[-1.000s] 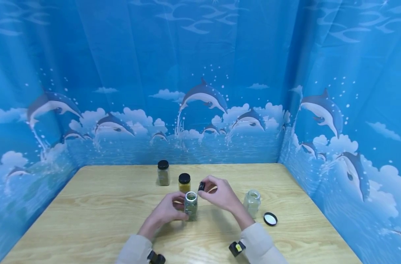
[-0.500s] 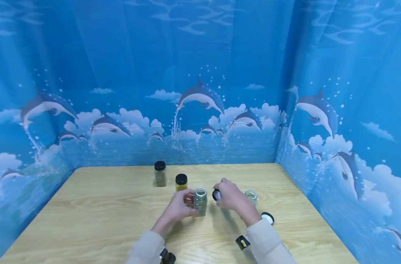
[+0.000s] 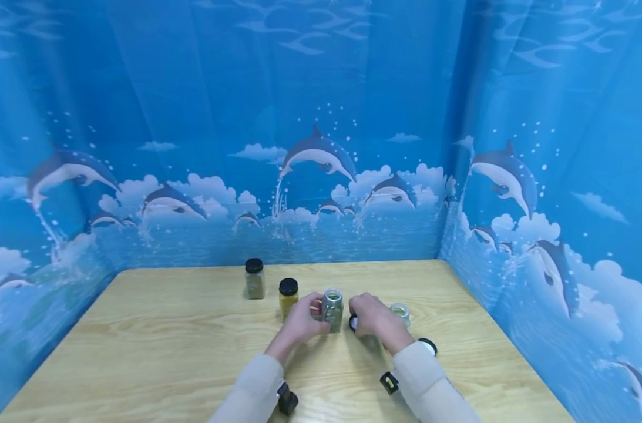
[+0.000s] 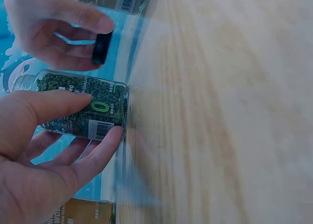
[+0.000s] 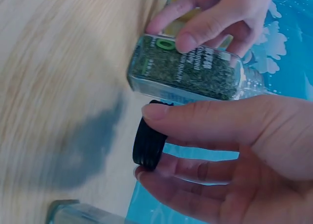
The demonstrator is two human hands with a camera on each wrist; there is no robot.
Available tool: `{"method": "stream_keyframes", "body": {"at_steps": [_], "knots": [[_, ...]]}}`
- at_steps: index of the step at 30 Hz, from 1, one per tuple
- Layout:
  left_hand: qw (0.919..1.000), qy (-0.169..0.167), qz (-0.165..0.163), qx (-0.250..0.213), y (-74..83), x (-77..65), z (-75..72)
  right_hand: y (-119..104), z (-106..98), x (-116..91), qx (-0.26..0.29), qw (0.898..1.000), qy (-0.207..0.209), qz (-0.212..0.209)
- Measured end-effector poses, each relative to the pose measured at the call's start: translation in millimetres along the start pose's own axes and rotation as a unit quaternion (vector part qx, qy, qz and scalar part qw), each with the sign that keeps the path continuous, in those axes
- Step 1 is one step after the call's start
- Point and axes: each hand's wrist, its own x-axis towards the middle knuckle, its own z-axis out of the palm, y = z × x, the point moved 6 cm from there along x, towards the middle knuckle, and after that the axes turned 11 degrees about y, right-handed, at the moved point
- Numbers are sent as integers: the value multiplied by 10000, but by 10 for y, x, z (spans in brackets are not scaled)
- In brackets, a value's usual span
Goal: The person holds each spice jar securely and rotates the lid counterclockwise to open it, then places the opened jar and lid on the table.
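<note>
My left hand [image 3: 302, 322] grips a square glass spice jar [image 3: 332, 314] of dried green herbs, thumb on one face and fingers round the other side. The jar stands upright with its mouth uncovered, its printed label and barcode [image 4: 100, 129] showing in the left wrist view. Just right of it, my right hand [image 3: 375, 317] pinches a black screw lid [image 5: 149, 138] on edge between thumb and fingers, low over the table. The lid's pale inner side faces the jar in the head view.
A yellow-filled jar [image 3: 288, 301] with a black lid stands left of the herb jar, and a brownish capped jar [image 3: 254, 281] farther back. Behind my right wrist is an uncapped pale jar [image 3: 400, 313]; a loose lid [image 3: 428, 345] lies near it. A dolphin-print curtain [image 3: 278, 117] surrounds the table [image 3: 157, 341].
My left hand has moved the herb jar right and away from me. My right hand has carried the lid right and lowered it toward the table.
</note>
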Motion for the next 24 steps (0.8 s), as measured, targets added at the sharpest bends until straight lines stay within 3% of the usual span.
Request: {"method": "stream_keyframes", "body": {"at_steps": [5,13,24], "knots": [[9999,-82,-95,-9,-19,89,48,42,73,22,-65,9994,-296,159],[9998,-132,-9,-119,-9,180,150,82,158,18,-15,9985,-403,379],[9999,9,-125,16,7,222,242,121,207,-16,-32,9981,-380,478]]}}
